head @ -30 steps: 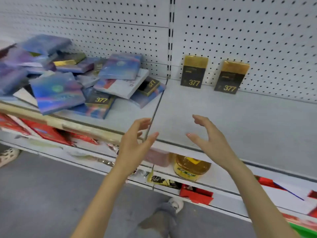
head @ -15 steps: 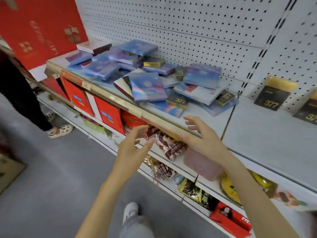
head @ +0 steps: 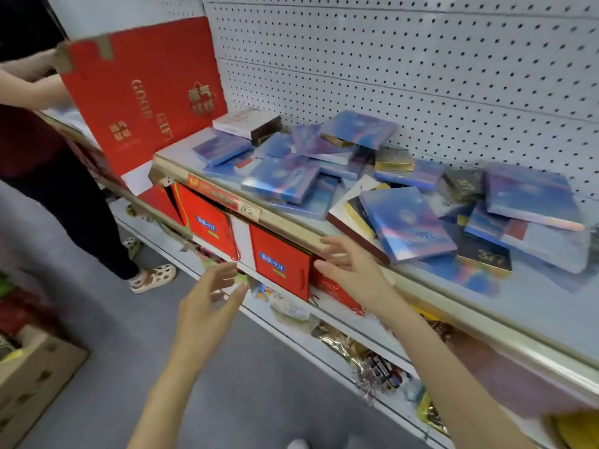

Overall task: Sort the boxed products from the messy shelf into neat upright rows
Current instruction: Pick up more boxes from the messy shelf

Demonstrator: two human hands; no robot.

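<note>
Cannot read the smeared print on the pile of boxes (head: pixel 406 222), nor count those buried underneath. Below-left of the pile, motion-blurred left hand (head: pixel 202 311).

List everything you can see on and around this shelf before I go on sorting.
Blue boxes: many, shiny blue-purple, heaped flat and tilted on the upper shelf.
Black boxes: a few, black and gold, mixed into the heap.
Gift box: one, red, upright at the shelf's left end, held by another person.
Red bags: at least two, red, standing on the shelf below.
Snack packets: several, mixed colours, lower shelves.
Carton: one, brown, floor at left.
Left hand: open, empty, before the lower shelf.
Right hand: open, empty, at the shelf's front edge.
</note>
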